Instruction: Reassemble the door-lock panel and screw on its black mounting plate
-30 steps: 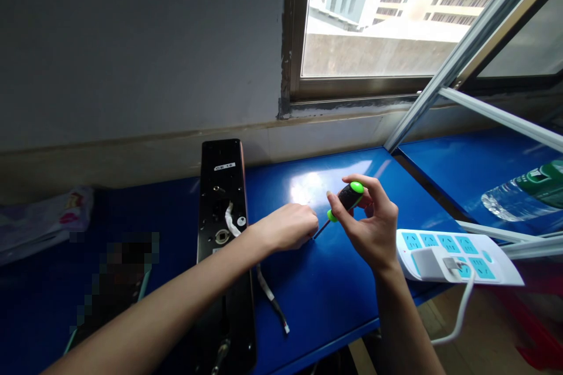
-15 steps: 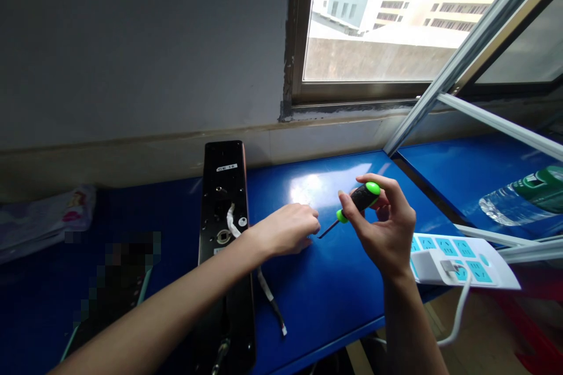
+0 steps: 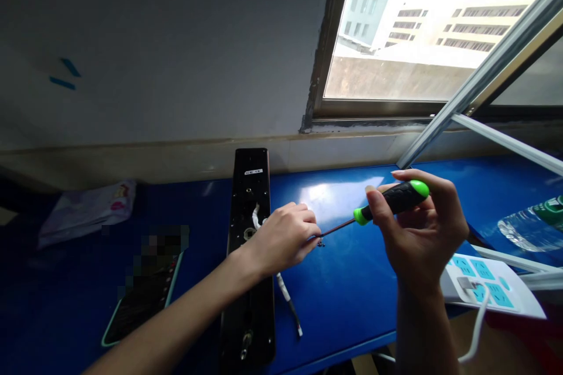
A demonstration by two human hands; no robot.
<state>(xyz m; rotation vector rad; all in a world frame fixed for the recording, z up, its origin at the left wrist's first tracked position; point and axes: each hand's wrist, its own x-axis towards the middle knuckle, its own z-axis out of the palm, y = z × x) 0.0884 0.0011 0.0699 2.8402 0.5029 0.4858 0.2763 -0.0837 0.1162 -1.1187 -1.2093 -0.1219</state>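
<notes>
In my right hand [image 3: 424, 228] is a screwdriver [image 3: 398, 199] with a black and bright green handle. Its thin shaft points left and down, and the tip meets the fingertips of my left hand [image 3: 290, 234]. Those fingers are curled together in a pinch; whatever lies between them is too small to make out. Just by the tip, a few small dark screws [image 3: 321, 243] show on the blue table. My left forearm crosses over a long black panel [image 3: 250, 316], which bears a white "CE" label and a white-wrapped cable [image 3: 288, 302] hanging off its right side.
A phone [image 3: 145, 299] lies to the left of the panel, with a plastic packet [image 3: 94, 211] behind it. On the right are a white power strip [image 3: 497, 287] with a plugged-in cord, a metal frame [image 3: 440, 120] and a plastic bottle [image 3: 525, 228]. Wall and window stand behind.
The view has shifted left, so things sit further right. The screwdriver is tilted flatter, and its tip now meets my left fingertips, where small screws have come into sight.
</notes>
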